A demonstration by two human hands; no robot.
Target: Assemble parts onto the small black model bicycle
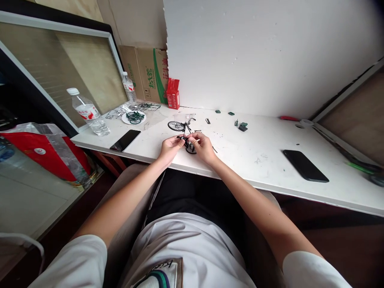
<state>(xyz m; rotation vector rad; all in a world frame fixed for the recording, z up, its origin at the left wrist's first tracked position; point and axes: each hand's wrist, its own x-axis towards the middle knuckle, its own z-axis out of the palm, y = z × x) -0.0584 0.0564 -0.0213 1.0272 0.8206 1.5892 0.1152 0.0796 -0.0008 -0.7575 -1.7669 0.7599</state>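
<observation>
Near the front edge of the white table, a small black model bicycle (177, 126) is held between my two hands. One spoked wheel points to the far left, and the other wheel (191, 149) shows below my fingers. My left hand (171, 147) pinches the bicycle from the left, around its seat area. From the right, my right hand (201, 145) closes its fingertips on the frame. The fingers hide the middle of the bicycle, so I cannot see exactly which part each one presses.
A white plate (143, 121) with green model parts sits back left, beside a phone (125, 140) and a water bottle (90, 114). Small green pieces (243, 127) lie back right. Another black phone (305, 165) lies right. A red box (173, 94) stands against the wall.
</observation>
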